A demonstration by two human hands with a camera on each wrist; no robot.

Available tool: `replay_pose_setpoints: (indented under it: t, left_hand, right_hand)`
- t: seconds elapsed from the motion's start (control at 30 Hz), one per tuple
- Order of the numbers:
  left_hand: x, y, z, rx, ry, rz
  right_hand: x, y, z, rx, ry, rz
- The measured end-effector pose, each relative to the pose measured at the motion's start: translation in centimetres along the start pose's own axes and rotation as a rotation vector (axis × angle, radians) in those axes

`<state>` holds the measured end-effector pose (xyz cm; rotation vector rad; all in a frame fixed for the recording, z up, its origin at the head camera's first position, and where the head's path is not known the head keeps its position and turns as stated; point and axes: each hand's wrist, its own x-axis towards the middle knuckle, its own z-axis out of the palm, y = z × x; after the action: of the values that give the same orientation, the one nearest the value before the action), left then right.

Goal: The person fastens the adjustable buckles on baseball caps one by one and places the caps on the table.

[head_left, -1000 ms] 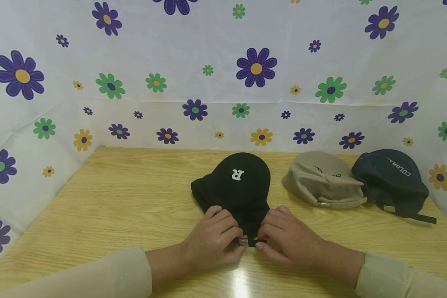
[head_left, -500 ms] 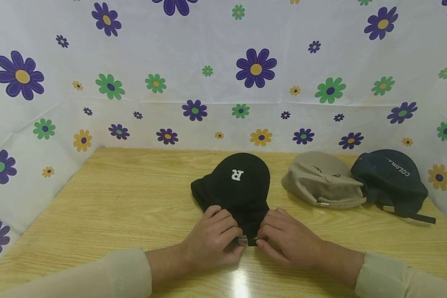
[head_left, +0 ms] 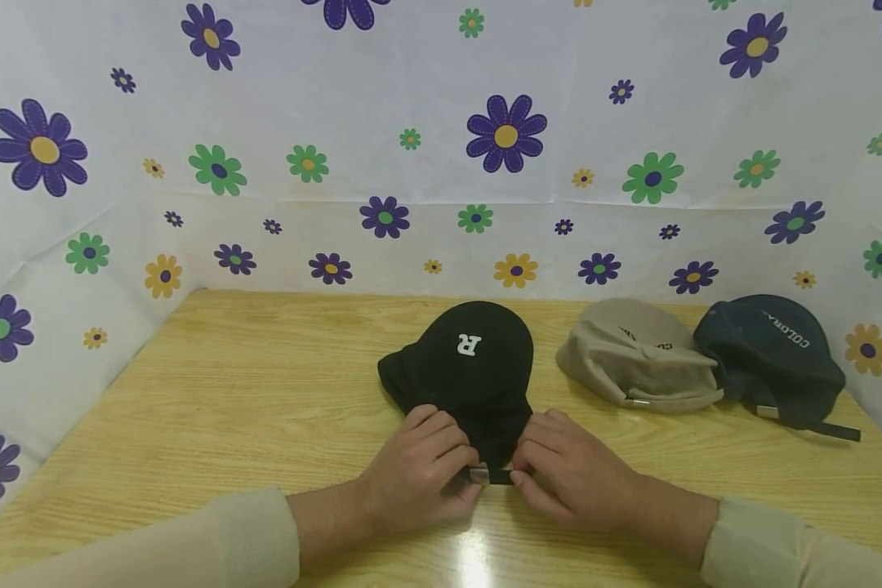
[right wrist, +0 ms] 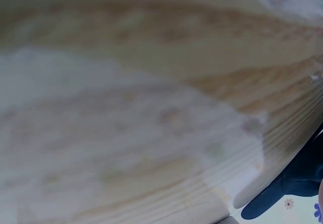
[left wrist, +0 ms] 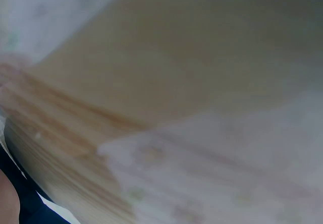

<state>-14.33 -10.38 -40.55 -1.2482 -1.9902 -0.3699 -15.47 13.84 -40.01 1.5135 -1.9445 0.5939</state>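
Observation:
A black baseball cap [head_left: 496,351] with a white letter R lies on the wooden table, its back strap towards me. My left hand [head_left: 420,472] grips the cap's back edge beside a silver buckle [head_left: 479,474]. On the other side, my right hand [head_left: 576,469] pinches the dark strap [head_left: 500,477] between thumb and fingers. A short straight stretch of strap shows between the buckle and the right thumb. Fingers cover the rest of the back edge. In the left wrist view, dark cloth [left wrist: 38,211] shows at the lower left corner. Dark cloth [right wrist: 303,176] also appears at the right of the right wrist view.
A beige cap [head_left: 632,351] lies to the right of the black one. Touching it is a navy cap [head_left: 772,359], its strap end sticking out over the table [head_left: 250,392]. A white flowered cloth [head_left: 426,180] hangs behind and along the sides.
My right hand has shifted very slightly to the right, and the strap between the hands now looks straighter. The left hand and the cap's crown have stayed in place.

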Motion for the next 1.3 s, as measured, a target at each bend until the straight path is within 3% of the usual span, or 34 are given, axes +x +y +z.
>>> replay_pose_setpoints:
  t: [0.63,1.07,1.3]
  left_hand:
    - [-0.2,-0.02,0.1,0.017,-0.006,-0.011]
    - [-0.25,-0.03,0.1,0.022,-0.003,0.009]
    - [-0.38,-0.05,0.14,0.014,-0.022,-0.012]
  right_hand:
    - [-0.01,0.11,0.02,0.008,0.037,-0.007]
    - [-0.19,-0.13,-0.29,0.037,-0.076,0.038]
    - [-0.2,-0.21,-0.27,0.02,-0.103,0.043]
